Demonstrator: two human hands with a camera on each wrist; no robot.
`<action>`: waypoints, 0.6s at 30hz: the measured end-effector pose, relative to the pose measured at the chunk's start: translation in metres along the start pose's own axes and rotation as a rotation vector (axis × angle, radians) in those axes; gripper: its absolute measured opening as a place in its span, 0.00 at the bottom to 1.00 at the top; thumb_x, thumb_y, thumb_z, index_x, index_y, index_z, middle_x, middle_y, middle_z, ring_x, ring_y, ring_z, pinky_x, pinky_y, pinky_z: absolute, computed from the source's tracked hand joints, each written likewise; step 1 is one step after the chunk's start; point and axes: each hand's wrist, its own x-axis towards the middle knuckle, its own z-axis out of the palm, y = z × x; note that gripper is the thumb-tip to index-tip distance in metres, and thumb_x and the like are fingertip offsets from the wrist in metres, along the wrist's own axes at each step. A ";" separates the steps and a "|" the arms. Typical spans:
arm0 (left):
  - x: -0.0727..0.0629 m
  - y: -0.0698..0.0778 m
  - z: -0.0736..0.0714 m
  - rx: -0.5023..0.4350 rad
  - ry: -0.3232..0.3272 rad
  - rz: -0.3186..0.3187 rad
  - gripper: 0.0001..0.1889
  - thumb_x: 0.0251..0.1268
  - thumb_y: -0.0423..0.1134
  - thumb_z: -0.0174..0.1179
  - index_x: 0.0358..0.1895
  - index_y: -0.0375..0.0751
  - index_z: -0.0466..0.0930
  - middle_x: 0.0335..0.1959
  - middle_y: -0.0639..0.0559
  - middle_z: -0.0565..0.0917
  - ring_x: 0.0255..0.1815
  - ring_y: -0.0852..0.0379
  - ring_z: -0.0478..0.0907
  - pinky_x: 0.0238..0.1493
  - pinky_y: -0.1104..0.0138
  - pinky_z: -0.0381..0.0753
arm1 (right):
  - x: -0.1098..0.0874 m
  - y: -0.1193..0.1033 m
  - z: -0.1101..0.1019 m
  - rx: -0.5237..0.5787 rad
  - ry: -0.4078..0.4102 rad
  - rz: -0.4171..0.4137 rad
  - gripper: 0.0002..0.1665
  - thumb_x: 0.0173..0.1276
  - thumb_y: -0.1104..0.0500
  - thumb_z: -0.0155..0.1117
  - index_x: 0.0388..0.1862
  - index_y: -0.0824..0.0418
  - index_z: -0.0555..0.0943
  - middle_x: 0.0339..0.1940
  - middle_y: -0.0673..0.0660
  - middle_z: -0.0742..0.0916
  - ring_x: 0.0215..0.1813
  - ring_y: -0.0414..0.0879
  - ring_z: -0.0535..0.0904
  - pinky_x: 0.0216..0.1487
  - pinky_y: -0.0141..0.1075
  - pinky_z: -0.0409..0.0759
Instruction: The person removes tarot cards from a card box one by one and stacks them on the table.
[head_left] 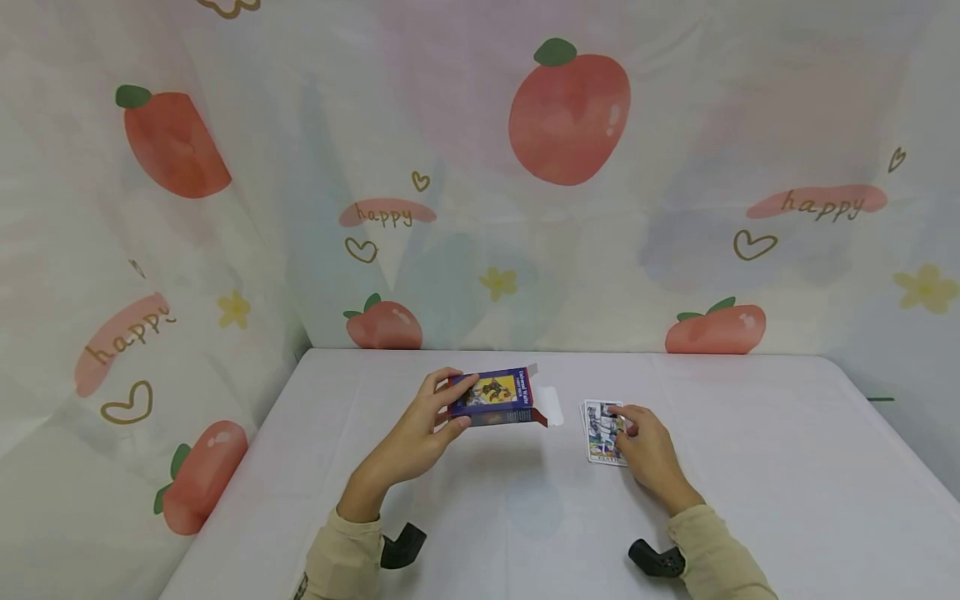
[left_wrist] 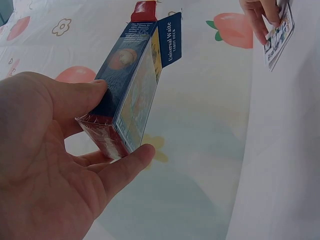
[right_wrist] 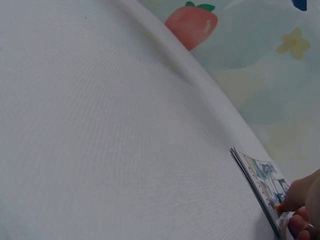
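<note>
My left hand [head_left: 414,435] holds a blue tarot card box [head_left: 489,395] above the table, thumb on one side and fingers on the other. The box's end flap [left_wrist: 171,42] stands open, and "Universal Waite" is printed on it. To the right, my right hand [head_left: 656,461] pinches a small stack of tarot cards [head_left: 599,435] at its right edge. A picture face is uppermost on the stack. Several card edges [right_wrist: 255,192] show in the right wrist view, slightly fanned. The inside of the box is hidden.
A white cloth covers the table [head_left: 525,533]. Behind it hangs a pale curtain [head_left: 465,100] printed with fruit and hearts. A black curved piece [head_left: 405,547] sits at the left wrist, and a similar black piece [head_left: 655,558] at the right wrist.
</note>
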 end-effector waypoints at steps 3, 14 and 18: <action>0.000 0.000 0.000 0.003 0.004 0.002 0.28 0.76 0.34 0.56 0.77 0.44 0.65 0.77 0.39 0.55 0.74 0.37 0.63 0.69 0.44 0.73 | 0.000 0.000 0.000 0.003 -0.004 0.002 0.27 0.63 0.73 0.57 0.63 0.72 0.78 0.61 0.72 0.78 0.44 0.52 0.75 0.35 0.29 0.69; 0.000 0.001 0.000 0.007 0.004 -0.004 0.29 0.76 0.34 0.57 0.77 0.44 0.65 0.77 0.40 0.55 0.74 0.37 0.64 0.69 0.44 0.74 | 0.000 0.000 0.000 0.004 0.001 0.006 0.28 0.61 0.73 0.57 0.63 0.72 0.78 0.62 0.74 0.77 0.44 0.53 0.74 0.39 0.32 0.69; 0.000 0.000 0.001 -0.003 0.000 -0.007 0.28 0.76 0.34 0.56 0.77 0.44 0.64 0.77 0.39 0.54 0.74 0.37 0.63 0.70 0.43 0.73 | 0.000 -0.001 0.000 0.006 0.010 -0.001 0.28 0.61 0.74 0.58 0.62 0.72 0.78 0.60 0.73 0.78 0.44 0.52 0.74 0.38 0.32 0.69</action>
